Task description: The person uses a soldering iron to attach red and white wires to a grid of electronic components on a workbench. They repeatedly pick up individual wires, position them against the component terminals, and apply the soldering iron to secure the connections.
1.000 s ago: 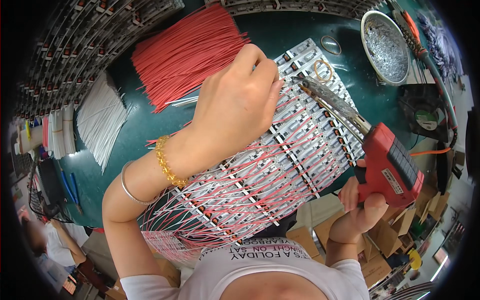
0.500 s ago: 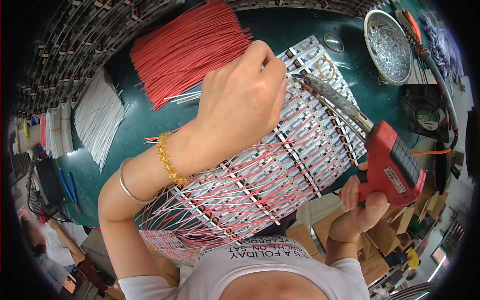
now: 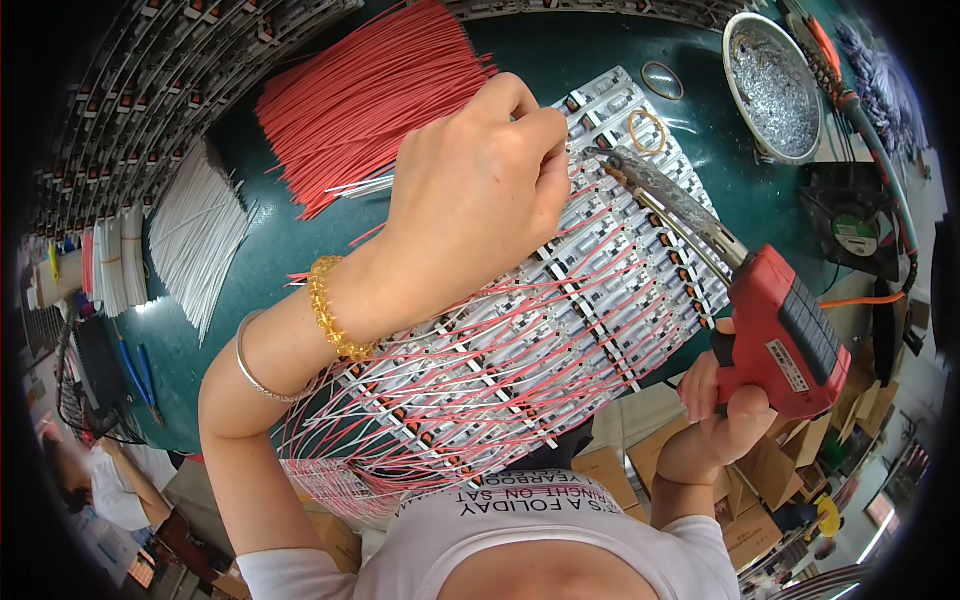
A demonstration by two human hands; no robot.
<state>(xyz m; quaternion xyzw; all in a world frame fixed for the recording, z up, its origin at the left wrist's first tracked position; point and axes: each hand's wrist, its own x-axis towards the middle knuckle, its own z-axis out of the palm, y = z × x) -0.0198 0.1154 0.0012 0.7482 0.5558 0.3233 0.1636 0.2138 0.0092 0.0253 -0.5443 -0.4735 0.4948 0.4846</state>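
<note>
Near the upper centre of the frame, the left hand [image 3: 475, 180] bends over the far part of a panel of small circuit boards [image 3: 590, 320], its fingers curled inward; their tips are hidden, so I cannot tell whether they pinch a wire. At the right, the right hand [image 3: 718, 425] has its fingers wrapped around the handle of a red soldering gun [image 3: 780, 330], whose metal nose [image 3: 668, 187] reaches across the panel to just beside the left hand. If the nose is hot, a small slip of either hand could burn the left fingers. The rubber band [image 3: 631, 125] near the nose could scorch if brushed, and the tangled red and white leads [image 3: 345, 485] trailing at lower left could snag and strain their joints if the panel shifts.
</note>
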